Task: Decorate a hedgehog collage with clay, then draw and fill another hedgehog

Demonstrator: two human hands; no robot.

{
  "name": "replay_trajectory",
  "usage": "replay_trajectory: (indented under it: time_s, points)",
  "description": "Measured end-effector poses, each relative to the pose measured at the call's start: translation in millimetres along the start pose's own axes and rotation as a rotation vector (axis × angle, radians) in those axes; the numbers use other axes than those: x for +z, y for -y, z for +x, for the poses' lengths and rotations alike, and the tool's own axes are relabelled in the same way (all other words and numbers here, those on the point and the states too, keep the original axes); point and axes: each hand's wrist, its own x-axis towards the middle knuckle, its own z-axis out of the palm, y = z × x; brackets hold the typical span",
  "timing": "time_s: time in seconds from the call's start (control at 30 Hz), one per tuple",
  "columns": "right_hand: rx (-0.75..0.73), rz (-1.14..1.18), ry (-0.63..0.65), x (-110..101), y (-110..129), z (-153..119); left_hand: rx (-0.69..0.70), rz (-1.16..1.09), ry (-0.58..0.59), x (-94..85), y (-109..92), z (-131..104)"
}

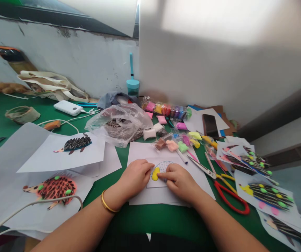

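Lower centre, our left hand braces the card; our right hand presses yellow clay evenly, whether gripping we cannot tell.

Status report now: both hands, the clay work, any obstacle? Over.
Left hand at drawing's left side. Right hand's fingertip on yellow clay. Scissors across white paper's right edge.

Person's left hand and right hand bare, forearms bare to the lower frame edge. Left wrist wears one gold-coloured bangle: thin, rounded, closed loop as far as visible. Dark clothing, near black, shows bottom centre, small white pointed patch at its upper edge.
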Motion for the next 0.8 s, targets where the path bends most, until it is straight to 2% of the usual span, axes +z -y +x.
replay_trajectory:
  time_s: [0.3, 0.53, 0.8]
  points:
    - [0.019, 0.064, -0.021, -0.7, -5.1, -0.5, 0.005, -0.006, 0.003, -0.5, 0.6, 0.8]
    - [-0.004, -0.005, 0.025, -2.3, -2.9, 0.8, 0.008, -0.013, -0.004, 0.2, 1.5, 0.8]
    - [0.014, 0.006, 0.017, -1.5, -2.2, 0.1, 0.0, -0.007, 0.005, -1.6, 0.0, 0.5]
